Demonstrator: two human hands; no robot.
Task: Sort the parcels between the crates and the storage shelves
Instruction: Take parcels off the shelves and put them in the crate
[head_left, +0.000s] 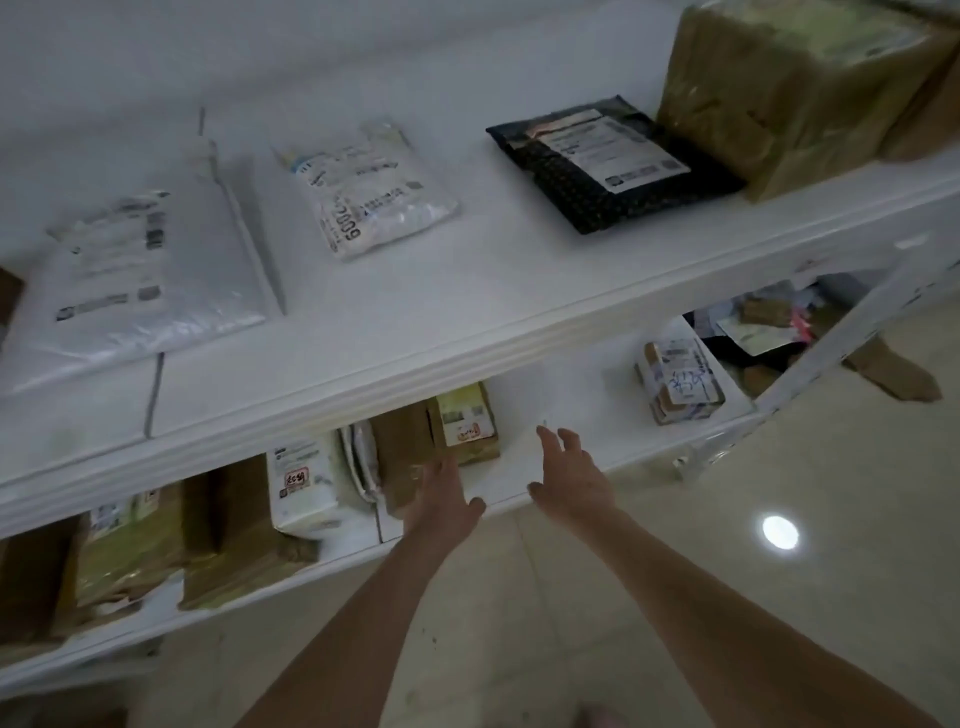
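both arms are reaching; left hand and right hand are spreading open, empty. brown box by my left fingertips is looking stiff, tape-slick: i'm favouring its side edges.

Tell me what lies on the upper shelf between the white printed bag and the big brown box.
One black mailer with a white label, lying flat on the upper shelf; the head view shows nothing else there.
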